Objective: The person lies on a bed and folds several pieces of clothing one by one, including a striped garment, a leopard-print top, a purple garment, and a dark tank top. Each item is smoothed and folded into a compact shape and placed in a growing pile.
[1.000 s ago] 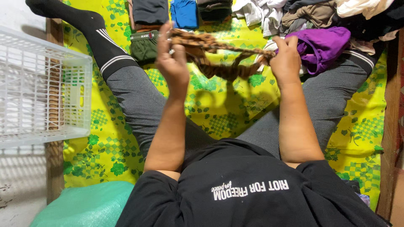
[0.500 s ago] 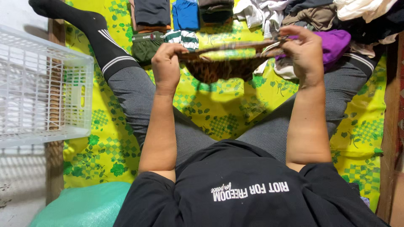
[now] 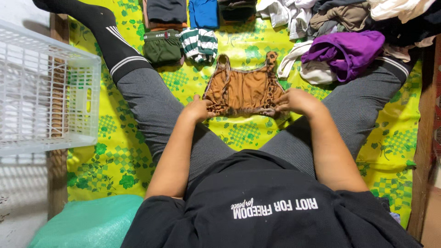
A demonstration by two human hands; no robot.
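— Where did you have the garment at that moment?

— You had the brown leopard-trimmed garment [image 3: 243, 91] spread flat on the yellow-green patterned mat [image 3: 239, 133] between your legs, straps pointing away from you. Your left hand [image 3: 198, 109] was pinched shut on its near left corner, and your right hand [image 3: 296, 101] was closed on the near right corner, so the whole piece lay just beyond your knuckles.

— How would you judge it to handle?

— Light and limp, I'd say. Thin cloth like that has no stiffness; it would sag and bunch wherever you didn't support it. Nothing fragile, and not slippery on that mat. The hem corners you were gripping looked like the sensible hold, since the trim there is firmer than the middle panel.

— What lay around your grip?

— Beyond the straps sat a folded striped green-and-white piece [image 3: 199, 45] and a folded olive piece [image 3: 161, 46]. Off past your right hand was a purple garment [image 3: 349, 50] on a loose heap. Well to the left of your left hand stood the white plastic basket [image 3: 46, 92].
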